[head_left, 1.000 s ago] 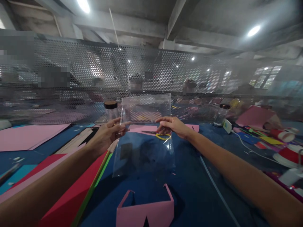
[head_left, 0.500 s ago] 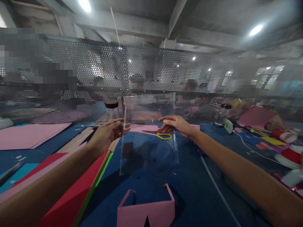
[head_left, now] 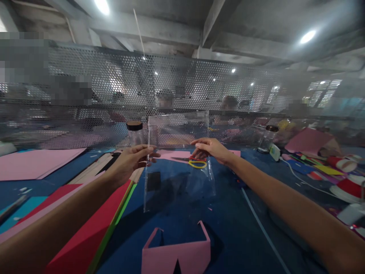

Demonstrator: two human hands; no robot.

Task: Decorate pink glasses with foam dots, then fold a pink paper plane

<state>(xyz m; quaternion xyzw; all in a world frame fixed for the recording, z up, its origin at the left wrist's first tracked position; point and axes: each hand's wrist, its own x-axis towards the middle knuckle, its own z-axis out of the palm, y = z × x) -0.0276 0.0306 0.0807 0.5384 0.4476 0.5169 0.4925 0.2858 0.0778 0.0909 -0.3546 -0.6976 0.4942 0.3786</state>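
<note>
A clear, flat plastic sheet (head_left: 178,182) is held upright above the blue table, its edges catching the light. My left hand (head_left: 132,161) pinches its left edge between thumb and fingers. At the right edge, my right hand (head_left: 209,148) has its fingers curled round the plastic, with the thumb close to the index finger. Scissors (head_left: 197,163) with red and yellow handles show on the table behind the sheet, close to my right fingers. Nearest me lies a folded pink paper piece (head_left: 176,258) shaped like glasses, with two arms and a dark notch.
Red paper (head_left: 85,224) and pink paper (head_left: 40,163) cover the left side. A lidded jar (head_left: 134,133) stands behind my left hand, another jar (head_left: 267,139) farther right. Coloured scraps (head_left: 319,167) and a white cable (head_left: 299,175) lie right. A perforated metal screen (head_left: 182,76) rises behind the table.
The top of the plastic sheet has shifted slightly left. My left fingers have slid a little farther across its edge and spread a bit. My right hand has barely moved.
</note>
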